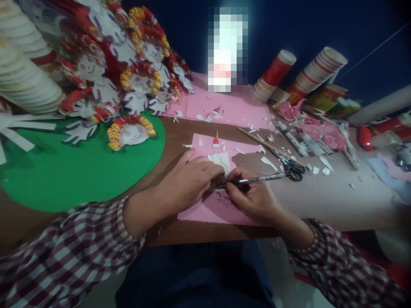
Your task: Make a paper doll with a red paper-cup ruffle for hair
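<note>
My right hand pinches a slim dark pen, its tip pointing left toward my left fingers. A white paper piece is held between the curled fingers of my left hand, which hide its lower part. Both hands are close together over a pink sheet with small pen marks on it. Just beyond the paper piece lies a small red-and-white scrap with a yellow tip. Where the pen tip meets the paper is hidden by my fingers.
White paper dolls with red and yellow rings crowd the left, partly on a green sheet. Black-handled scissors, a wooden stick, markers and scraps lie to the right. Paper cup stacks stand behind.
</note>
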{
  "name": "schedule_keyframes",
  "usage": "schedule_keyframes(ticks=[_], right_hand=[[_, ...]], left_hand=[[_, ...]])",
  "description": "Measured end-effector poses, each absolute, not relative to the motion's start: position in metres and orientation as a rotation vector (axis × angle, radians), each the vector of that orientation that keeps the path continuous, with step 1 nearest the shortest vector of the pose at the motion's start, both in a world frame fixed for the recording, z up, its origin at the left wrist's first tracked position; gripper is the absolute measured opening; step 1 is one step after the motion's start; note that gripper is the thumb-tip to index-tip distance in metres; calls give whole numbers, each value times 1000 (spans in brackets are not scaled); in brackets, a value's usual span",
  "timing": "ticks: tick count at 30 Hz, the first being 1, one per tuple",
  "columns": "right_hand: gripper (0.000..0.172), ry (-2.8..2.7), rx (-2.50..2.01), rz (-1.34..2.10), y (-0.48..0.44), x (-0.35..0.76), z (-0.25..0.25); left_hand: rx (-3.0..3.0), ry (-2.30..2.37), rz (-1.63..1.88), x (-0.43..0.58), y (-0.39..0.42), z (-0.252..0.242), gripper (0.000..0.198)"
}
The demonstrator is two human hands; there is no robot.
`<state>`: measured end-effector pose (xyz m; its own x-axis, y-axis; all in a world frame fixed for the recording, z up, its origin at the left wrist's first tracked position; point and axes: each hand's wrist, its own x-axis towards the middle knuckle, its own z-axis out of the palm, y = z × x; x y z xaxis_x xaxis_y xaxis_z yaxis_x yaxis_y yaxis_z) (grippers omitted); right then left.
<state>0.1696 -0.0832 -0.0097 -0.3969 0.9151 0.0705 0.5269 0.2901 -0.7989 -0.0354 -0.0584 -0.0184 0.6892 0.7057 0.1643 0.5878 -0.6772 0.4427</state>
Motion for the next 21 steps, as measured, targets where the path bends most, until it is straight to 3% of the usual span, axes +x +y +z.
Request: schedule_keyframes(ticks=[21], right_hand=[[2, -2087, -1233, 896, -83, 171, -10]], left_hand=[[2550, 1005, 450, -36, -58, -19, 23]])
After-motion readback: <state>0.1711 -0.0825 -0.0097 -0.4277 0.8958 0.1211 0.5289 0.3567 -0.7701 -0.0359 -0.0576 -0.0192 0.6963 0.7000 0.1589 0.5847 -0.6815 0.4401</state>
